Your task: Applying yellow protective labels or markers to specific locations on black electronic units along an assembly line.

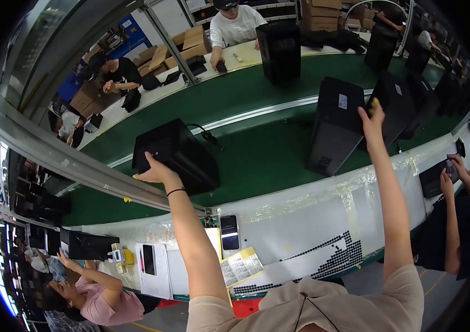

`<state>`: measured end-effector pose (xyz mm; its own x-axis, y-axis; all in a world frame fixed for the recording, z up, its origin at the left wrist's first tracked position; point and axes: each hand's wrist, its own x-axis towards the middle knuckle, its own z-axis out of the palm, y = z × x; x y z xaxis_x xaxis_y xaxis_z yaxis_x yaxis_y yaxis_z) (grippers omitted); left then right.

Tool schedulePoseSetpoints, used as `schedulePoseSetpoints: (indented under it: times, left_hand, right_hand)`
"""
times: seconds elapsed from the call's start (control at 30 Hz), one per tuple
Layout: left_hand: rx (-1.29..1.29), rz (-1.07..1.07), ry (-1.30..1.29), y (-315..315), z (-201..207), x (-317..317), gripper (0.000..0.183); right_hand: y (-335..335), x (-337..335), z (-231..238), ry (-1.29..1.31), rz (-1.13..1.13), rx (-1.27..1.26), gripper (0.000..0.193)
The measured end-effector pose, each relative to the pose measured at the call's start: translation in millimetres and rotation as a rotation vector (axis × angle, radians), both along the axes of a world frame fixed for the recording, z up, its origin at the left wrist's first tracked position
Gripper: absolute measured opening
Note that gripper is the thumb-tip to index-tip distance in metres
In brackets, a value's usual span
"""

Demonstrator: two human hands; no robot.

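My left hand (157, 170) rests against the near left side of a black box-shaped unit (176, 152) on the green belt, its thumb and fingers spread. A short black cable with a plug (210, 137) trails behind that unit. Over on the right, my right hand (373, 122) reaches between two more such units with fingers apart. Its thumb is at the edge of the labelled black unit (337, 127), which has a small vent low on its near side. Beside its fingertips, which carry something yellow, stands the second black unit (393, 102).
A metal frame post (91, 177) crosses the belt (262, 166) on the left. On the white bench (301, 210) lie a phone (229, 232), a sticker sheet (242, 266) and rows of small black dots (340, 257). Another black unit (279, 52) stands beyond. Co-workers sit around.
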<state>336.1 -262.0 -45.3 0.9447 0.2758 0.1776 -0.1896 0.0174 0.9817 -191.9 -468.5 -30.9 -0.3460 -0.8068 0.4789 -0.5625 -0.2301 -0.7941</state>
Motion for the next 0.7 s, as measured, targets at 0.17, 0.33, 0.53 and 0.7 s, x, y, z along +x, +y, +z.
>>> schedulePoseSetpoints:
  times: [0.17,0.33,0.53,0.7]
  left_hand:
    - [-0.236,-0.205,-0.120,4.9,-8.3,0.7,0.084]
    - [-0.122,-0.321,-0.216,13.0,-0.4,-42.5,0.081]
    - [0.018,-0.794,-0.453,49.9,-1.3,-115.7,0.083]
    - [-0.303,-1.046,0.012,73.6,-37.6,-182.1,0.081]
  right_hand:
    - [111.0,32.6,-20.1,-0.090,0.504,-0.504,0.032]
    - [130.2,134.1,-68.2,-0.408,1.030,0.449,0.039]
    - [86.0,212.0,-87.9,-1.143,0.922,1.505,0.076]
    - [89.9,187.4,-139.3,-0.815,1.351,1.375,0.063]
